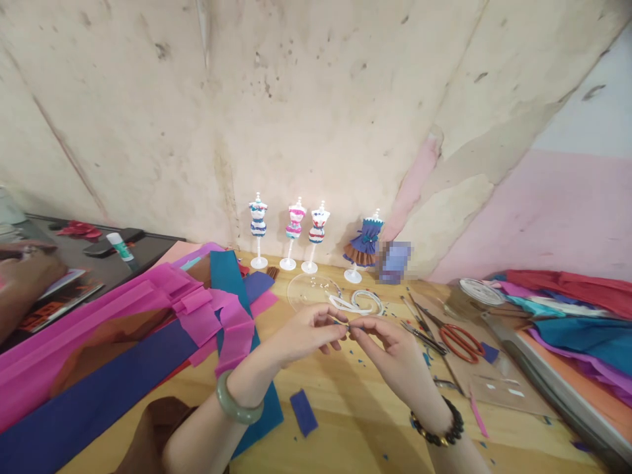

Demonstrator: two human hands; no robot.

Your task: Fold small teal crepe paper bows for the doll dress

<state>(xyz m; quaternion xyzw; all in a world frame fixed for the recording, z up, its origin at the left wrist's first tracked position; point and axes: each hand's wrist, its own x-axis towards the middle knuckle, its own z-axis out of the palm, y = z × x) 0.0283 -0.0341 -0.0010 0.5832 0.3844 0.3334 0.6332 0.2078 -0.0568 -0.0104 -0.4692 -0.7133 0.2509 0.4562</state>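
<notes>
My left hand (312, 332) and my right hand (388, 345) meet over the wooden table (340, 421), fingertips pinched together. Between them is a small dark piece (347, 326), mostly hidden by the fingers and too small to name. Just beyond lie a coil of white ribbon (368, 301) and a clear round dish (299, 289) with tiny white bits in it. Behind them stands a mini dress form (365, 240) in a blue pleated dress with a brown ruffle. To its left are three white dress forms (295, 227) with coloured bands. A folded blue paper strip (303, 413) lies below my hands.
Pink, brown, blue and teal crepe paper (148, 309) spreads across the left. Orange-handled scissors (461, 341) and pliers (428, 339) lie right, near stacked coloured sheets (582, 336). Another person's hand (29, 280) is far left, by a glue stick (120, 247). A wall stands close behind.
</notes>
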